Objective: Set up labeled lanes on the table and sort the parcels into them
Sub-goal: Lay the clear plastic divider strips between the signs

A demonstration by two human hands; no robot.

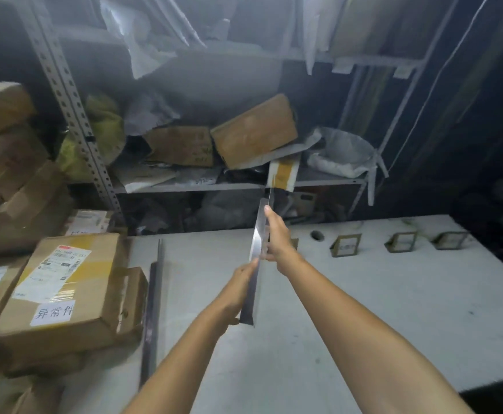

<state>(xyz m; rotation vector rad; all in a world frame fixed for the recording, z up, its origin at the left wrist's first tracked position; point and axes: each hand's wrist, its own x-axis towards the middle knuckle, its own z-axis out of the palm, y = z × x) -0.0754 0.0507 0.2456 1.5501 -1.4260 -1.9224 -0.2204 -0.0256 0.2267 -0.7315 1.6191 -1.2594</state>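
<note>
Grips a long, shiny divider strip (pixel 249 309) with both hands above the white table (pixel 364 309), turned on edge and pointing from the near side toward the far edge. Clamps its lower part in the left hand (pixel 239 283), fingers curled round it. Pinches it higher up with the right hand (pixel 277 237), one finger stretched along the top (hands close together, one just behind the other along the strip). Cannot tell whether the strip's near end touches the tabletop.

Flat near the table's left edge, running near to far: a second strip (pixel 153 309), darker, just beside the parcels. Along the far edge toward the right corner, a row of three small framed label stands (pixel 345 245), upright, print too blurred to read. A fourth one partly hidden behind the right hand. Between that and the row, a round hole (pixel 316 235) in the tabletop.

At the left edge, a cardboard parcel (pixel 62 291) with a shipping label and a white sticker reading 异常件, resting on other boxes (pixel 5 174) piled there. Beyond the far edge, metal shelving (pixel 74 121) crammed with more boxes and bags.
</note>
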